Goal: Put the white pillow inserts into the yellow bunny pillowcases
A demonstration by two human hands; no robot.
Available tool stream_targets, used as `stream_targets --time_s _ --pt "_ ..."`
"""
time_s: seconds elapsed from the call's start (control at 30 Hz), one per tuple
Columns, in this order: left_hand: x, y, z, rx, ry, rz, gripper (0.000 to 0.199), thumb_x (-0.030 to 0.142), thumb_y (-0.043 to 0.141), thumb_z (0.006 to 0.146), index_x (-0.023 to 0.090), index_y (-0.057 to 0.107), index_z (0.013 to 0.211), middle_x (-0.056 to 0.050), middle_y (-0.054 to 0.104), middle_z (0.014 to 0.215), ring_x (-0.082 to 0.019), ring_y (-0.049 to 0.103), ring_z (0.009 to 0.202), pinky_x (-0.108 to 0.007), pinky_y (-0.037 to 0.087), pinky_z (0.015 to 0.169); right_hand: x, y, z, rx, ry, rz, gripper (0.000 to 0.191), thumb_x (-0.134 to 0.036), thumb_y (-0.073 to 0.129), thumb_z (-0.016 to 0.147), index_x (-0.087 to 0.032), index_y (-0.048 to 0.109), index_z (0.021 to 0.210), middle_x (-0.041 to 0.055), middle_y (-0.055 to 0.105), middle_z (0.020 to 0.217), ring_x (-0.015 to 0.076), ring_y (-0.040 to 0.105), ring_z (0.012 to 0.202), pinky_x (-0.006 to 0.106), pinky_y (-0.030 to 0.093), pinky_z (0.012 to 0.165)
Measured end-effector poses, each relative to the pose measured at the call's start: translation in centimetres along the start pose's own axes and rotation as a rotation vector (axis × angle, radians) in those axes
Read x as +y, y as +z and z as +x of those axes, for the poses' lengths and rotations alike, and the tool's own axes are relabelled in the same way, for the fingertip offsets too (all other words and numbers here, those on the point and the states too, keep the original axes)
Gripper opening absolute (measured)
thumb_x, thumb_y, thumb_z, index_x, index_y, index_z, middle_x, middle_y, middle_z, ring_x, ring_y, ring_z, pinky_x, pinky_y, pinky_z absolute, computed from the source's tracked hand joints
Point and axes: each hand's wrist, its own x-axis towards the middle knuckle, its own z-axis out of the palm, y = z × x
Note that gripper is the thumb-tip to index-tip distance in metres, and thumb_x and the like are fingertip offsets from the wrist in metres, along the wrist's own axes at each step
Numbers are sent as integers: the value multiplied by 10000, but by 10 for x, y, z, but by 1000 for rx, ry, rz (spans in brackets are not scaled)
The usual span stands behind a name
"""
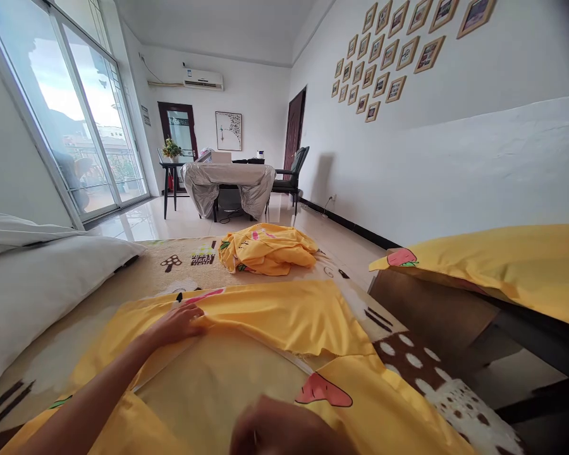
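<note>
A yellow printed cloth (275, 309) is spread over the bed in front of me, its near part folded back around a paler yellow area (227, 366). Pink and green fruit-like prints show on it. My left hand (180, 322) lies at the left of the far yellow band, its fingers bent over the cloth's edge and closed on it. At the bottom middle, low over the cloth, is my right hand (289, 426), blurred and partly cut off by the frame. Its fingers look curled, but whether they hold anything is hidden.
A crumpled yellow cloth bundle (268, 249) rests on the patterned blanket (403, 360). To the left lies a white pillow (52, 284). More yellow fabric (497, 265) covers something at the right, past the bed's edge. A covered table (199, 189) and a chair (291, 177) stand beyond.
</note>
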Motion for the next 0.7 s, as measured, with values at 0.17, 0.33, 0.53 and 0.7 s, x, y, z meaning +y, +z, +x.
stream_targets --time_s 0.17,0.33,0.53,0.7 --pt "-32 2 -29 0 -94 -48 520 524 279 948 260 638 1215 -33 624 1293 -229 562 1197 -344 419 1025 20 -38 -4 767 271 -308 337 -282 503 913 -169 616 1208 109 639 1216 226 563 1131 344 399 982" --pt "-72 25 -65 7 -239 -9 605 503 231 933 200 479 1394 -68 451 1450 -280 433 1331 -437 369 1074 73 -58 -6 757 562 -427 479 -330 468 912 -159 506 1358 127 459 1446 251 370 1359 446 257 1103" --pt "-101 42 -99 19 -374 30 611 499 171 932 256 330 1468 20 312 1526 -209 279 1419 -431 300 1121 91 -55 1 748 644 -465 483 -356 339 952 -233 439 1408 67 384 1502 208 296 1403 491 186 1120" --pt "-98 42 -118 19 -401 52 631 478 120 929 225 330 1468 11 301 1528 -189 266 1423 -428 280 1135 89 -52 3 722 664 -522 505 -356 314 954 -207 415 1426 60 381 1503 208 305 1400 488 203 1120"
